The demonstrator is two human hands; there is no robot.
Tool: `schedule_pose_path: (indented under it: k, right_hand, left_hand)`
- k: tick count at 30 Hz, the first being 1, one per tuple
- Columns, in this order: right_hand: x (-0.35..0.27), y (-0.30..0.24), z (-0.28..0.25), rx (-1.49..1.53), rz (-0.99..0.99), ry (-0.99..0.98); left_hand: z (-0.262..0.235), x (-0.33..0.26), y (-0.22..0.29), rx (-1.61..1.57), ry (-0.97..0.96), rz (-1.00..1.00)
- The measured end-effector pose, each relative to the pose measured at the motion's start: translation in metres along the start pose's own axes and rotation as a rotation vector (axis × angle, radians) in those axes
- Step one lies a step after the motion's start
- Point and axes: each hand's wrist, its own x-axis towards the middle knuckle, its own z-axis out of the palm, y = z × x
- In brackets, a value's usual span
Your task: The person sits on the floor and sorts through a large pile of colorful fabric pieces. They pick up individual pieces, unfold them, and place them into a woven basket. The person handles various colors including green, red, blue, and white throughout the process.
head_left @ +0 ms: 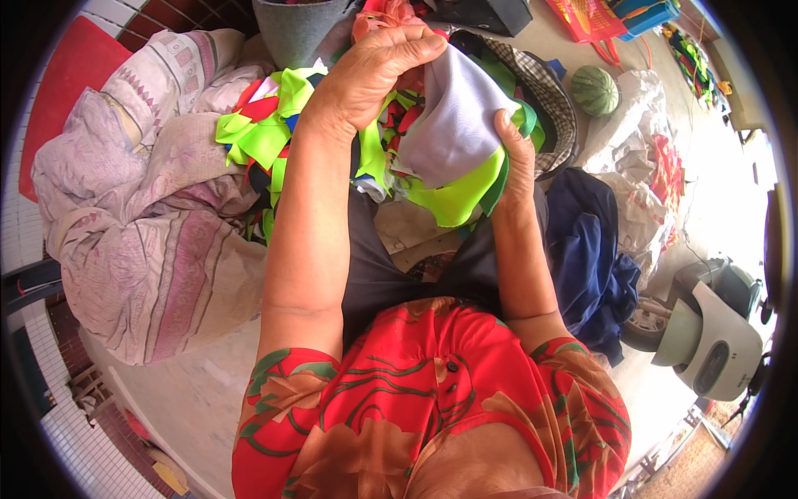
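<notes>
Between my two hands hangs a light grey fabric piece, with lime-green fabric and a dark green edge showing below it. My left hand is closed, its thumb and fingers pinching the top edge of the grey piece. On the other side my right hand grips the grey and green layers, thumb on top and fingers hidden behind. Under and left of my hands lies a heap of lime, red, white and dark fabric scraps.
A patterned pinkish blanket is bunched at the left. To the right are a checked-edged basket, a watermelon, white plastic bags and dark blue cloth. A grey bucket stands ahead; a grey-white machine sits far right.
</notes>
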Motion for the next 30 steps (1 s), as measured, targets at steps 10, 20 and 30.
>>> schedule_pose_path:
  k: [10, 20, 30]
  right_hand:
    - [-0.001, 0.010, 0.001, 0.011, -0.021, 0.001]
    - [-0.004, 0.011, 0.005, -0.022, 0.013, 0.040]
    - [-0.010, -0.009, -0.015, -0.007, 0.069, 0.184]
  left_hand:
    - [-0.007, 0.002, -0.001, -0.146, 0.014, 0.019]
    - [-0.012, 0.006, -0.002, -0.133, -0.021, 0.009]
    - [-0.013, 0.009, -0.002, -0.023, 0.086, 0.064]
